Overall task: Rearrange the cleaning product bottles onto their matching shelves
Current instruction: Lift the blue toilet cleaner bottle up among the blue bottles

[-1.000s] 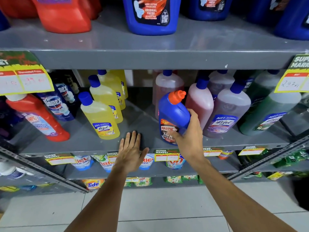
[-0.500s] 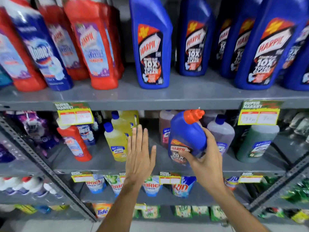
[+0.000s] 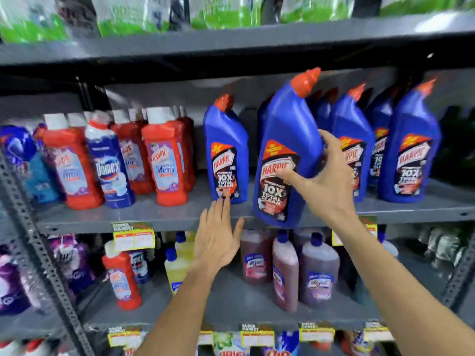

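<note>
My right hand (image 3: 323, 176) grips a blue Harpic bottle (image 3: 285, 140) with an orange cap, held upright with its base just over the front edge of the middle grey shelf (image 3: 159, 214). Other blue Harpic bottles stand on that shelf: one (image 3: 227, 150) just to its left and several (image 3: 408, 155) to its right. My left hand (image 3: 217, 240) is spread flat with nothing in it, below and in front of the shelf edge. The frame is motion-blurred.
Red Harpic bottles (image 3: 167, 155) and a blue Domex bottle (image 3: 108, 163) fill the shelf's left half. The shelf below carries a red bottle (image 3: 122, 278), yellow bottles (image 3: 177, 268) and maroon bottles (image 3: 285, 268). Green packs (image 3: 133, 16) sit on the top shelf. A slotted upright (image 3: 38, 240) stands at left.
My right hand has lifted the blue Harpic bottle from the lower shelf up to the middle shelf's front edge. My left hand rose too, still holding nothing. The view tilted upward.
</note>
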